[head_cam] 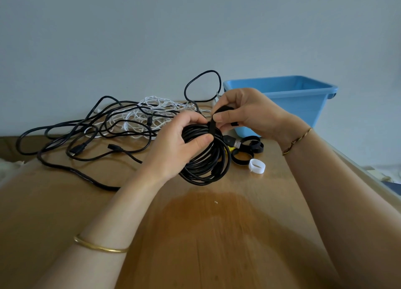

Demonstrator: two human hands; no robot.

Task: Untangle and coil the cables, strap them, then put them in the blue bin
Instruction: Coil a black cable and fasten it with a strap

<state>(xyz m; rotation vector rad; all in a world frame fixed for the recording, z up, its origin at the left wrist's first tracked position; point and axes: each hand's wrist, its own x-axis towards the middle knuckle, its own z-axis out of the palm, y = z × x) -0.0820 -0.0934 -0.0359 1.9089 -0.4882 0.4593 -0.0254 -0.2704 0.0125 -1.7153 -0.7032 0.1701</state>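
Note:
My left hand grips a coiled black cable above the wooden table, thumb pressed on the coil's top. My right hand pinches a black strap that wraps over the top of the coil. The cable's USB plug sticks out to the right. The blue bin stands at the back right, behind my right hand. A tangle of black cables and a white cable lies at the back left.
Two rolled black straps and a rolled white strap lie on the table right of the coil. The table's right edge runs diagonally past my right forearm. A wall rises behind the table.

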